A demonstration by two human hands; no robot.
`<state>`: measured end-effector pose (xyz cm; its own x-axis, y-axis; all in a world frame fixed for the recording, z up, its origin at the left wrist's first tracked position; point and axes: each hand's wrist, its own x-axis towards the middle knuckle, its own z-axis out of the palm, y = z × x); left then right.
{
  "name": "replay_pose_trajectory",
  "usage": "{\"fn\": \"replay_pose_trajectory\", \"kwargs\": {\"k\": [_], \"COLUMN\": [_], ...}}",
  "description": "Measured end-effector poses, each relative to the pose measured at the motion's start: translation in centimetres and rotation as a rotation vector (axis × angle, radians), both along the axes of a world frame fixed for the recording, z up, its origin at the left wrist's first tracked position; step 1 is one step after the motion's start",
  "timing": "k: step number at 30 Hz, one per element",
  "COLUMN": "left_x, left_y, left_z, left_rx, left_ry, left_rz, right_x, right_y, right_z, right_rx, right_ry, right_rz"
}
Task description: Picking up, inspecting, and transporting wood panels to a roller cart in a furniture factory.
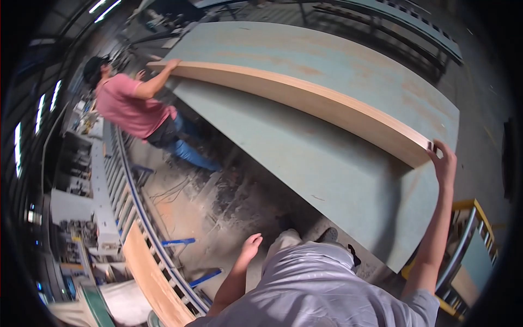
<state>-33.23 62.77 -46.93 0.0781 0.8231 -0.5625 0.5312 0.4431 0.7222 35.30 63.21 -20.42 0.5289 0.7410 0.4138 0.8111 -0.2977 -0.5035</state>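
A long pale wooden board (305, 103) lies across a large flat panel (256, 141) with a worn light blue-green face. It looks thick, with fine lines along its upper edge, and casts a shadow on the panel. My right hand (444, 162) grips its near right end, fingers bent over the corner. At the far left end, a co-worker in a pink shirt (133, 101) has a hand (173, 64) on the same board. Low beside my body, my left hand (251, 247) hangs apart from the panel, its fingers loosely bent and nothing visible in them.
Along the left runs a roller conveyor (121, 188) with blue legs, and a wooden plank (150, 272) rests on it. A yellow-framed rack (473, 210) stands right of the panel. Dark metal beams (381, 41) lie beyond it. The concrete floor (212, 210) is dusty.
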Motion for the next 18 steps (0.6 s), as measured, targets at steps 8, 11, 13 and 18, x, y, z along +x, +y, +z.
{"fn": "replay_pose_trajectory", "kwargs": {"k": [8,11,13,18], "left_x": [-2.4,-4.6,-5.0,-5.0], "left_y": [-6.5,-10.8,-13.1,-16.5], "left_z": [-1.7,-1.9,-1.9,-0.4], "left_rx": [-0.006,-0.282,-0.351,-0.409], "left_ry": [-0.016,0.085,0.193,0.048], "left_rz": [0.07,0.004,-0.012,0.296], "right_x": [-2.0,-2.3,-2.5,-5.7], "right_y": [2.8,3.3,3.9,6.3], "right_z": [2.0,2.0,1.6,2.7], "right_rx": [-0.243,-0.216,-0.285,-0.474], "right_ry": [-0.026,-0.048,-0.266,-0.322], "right_rz": [-0.007,0.004,-0.031,-0.128]}}
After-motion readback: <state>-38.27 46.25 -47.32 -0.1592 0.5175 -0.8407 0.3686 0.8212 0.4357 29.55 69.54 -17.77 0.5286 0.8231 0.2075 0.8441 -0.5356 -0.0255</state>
